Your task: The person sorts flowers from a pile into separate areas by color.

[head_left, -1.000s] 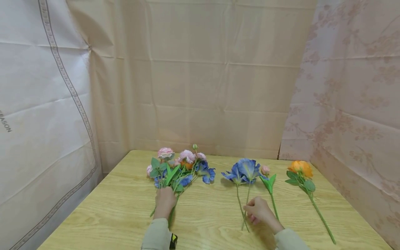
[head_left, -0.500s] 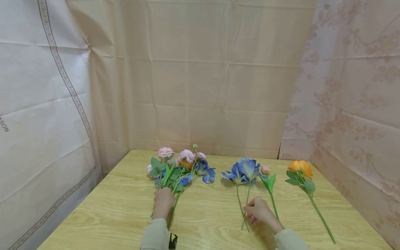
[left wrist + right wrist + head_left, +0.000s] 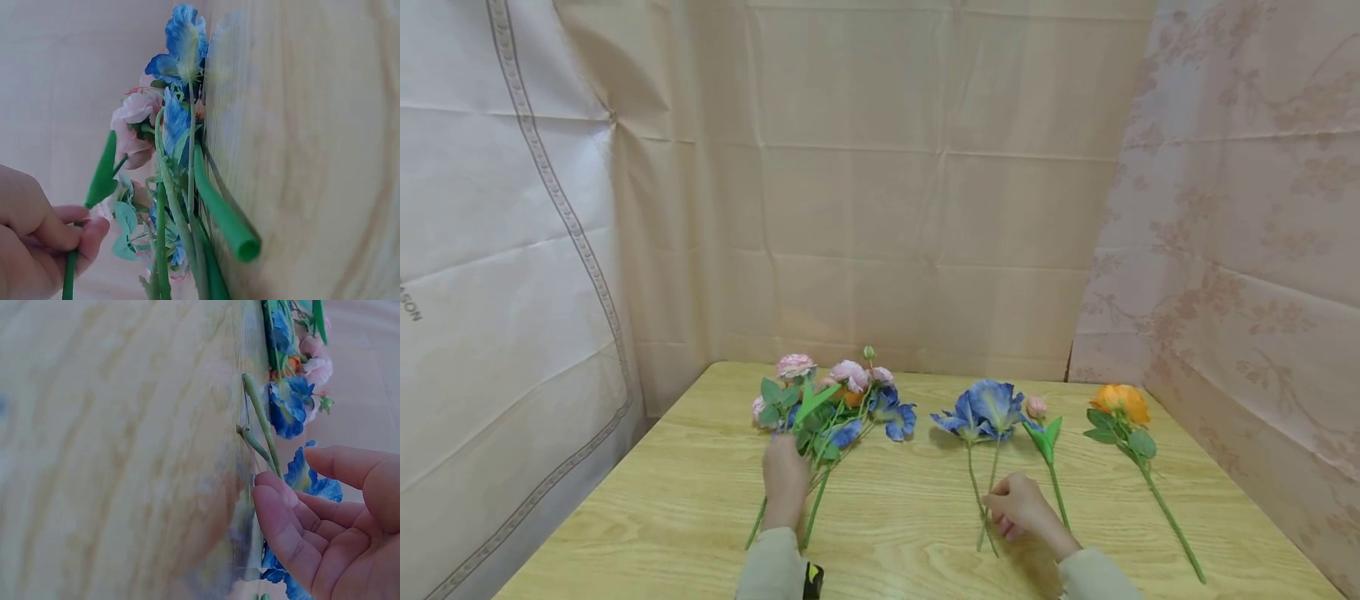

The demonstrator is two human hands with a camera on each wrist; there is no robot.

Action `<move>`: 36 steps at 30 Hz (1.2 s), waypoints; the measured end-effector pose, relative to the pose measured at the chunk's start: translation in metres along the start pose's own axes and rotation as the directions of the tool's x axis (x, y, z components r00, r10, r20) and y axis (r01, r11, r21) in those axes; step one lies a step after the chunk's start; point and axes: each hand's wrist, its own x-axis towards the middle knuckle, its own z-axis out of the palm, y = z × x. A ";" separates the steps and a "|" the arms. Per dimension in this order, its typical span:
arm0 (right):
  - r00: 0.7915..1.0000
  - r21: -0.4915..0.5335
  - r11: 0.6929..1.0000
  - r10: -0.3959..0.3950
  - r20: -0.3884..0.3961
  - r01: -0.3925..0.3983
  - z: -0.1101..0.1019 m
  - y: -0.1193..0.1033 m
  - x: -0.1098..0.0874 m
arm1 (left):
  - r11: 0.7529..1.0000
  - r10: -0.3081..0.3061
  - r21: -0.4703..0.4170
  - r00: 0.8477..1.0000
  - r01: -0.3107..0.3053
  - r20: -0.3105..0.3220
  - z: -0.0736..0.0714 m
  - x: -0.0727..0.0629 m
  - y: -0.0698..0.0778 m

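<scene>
My left hand (image 3: 786, 471) pinches the green stem of an artificial flower (image 3: 70, 275) between thumb and fingers. A long pointed green leaf rises above the grip; its bloom is not plainly visible. Just beyond lies a loose bunch of pink flowers (image 3: 848, 375), orange ones and blue flowers (image 3: 184, 47), their stems toward me. On the right, two blue flowers (image 3: 992, 408) lie with crossed stems (image 3: 265, 434). My right hand (image 3: 1021, 504) is right beside those stems, thumb apart from the loosely bent fingers and nothing gripped between them.
Right of the blue pair lies a pink bud (image 3: 1036, 407) on a green-leaved stem (image 3: 1058, 496). Farther right is an orange flower (image 3: 1122, 404) with a long stem. The wooden table (image 3: 662, 500) ends at hanging cloth (image 3: 910, 250) behind and on both sides.
My left hand has moved slightly away from me and left with the green stem, whose leaf has swung outward; a lower stem end now shows left of the wrist. My right hand stays put.
</scene>
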 end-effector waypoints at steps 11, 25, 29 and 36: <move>1.000 -0.012 1.000 0.021 -0.011 -0.022 0.000 -0.003 0.000 | 0.984 -0.121 -0.145 0.987 0.106 -0.105 -0.006 0.002 0.002; 1.000 -0.009 1.000 0.013 -0.015 -0.014 0.000 -0.002 -0.001 | 0.960 -0.147 -0.256 0.984 0.118 -0.097 -0.019 0.007 0.013; 0.999 -0.013 1.000 0.022 -0.026 -0.023 0.000 -0.003 -0.002 | 0.942 -0.180 -0.290 0.983 0.167 -0.018 -0.027 0.007 0.021; 1.000 -0.025 1.000 -0.002 -0.028 0.001 0.000 -0.008 -0.005 | 0.910 -0.173 -0.377 0.984 0.172 0.032 -0.041 0.007 0.040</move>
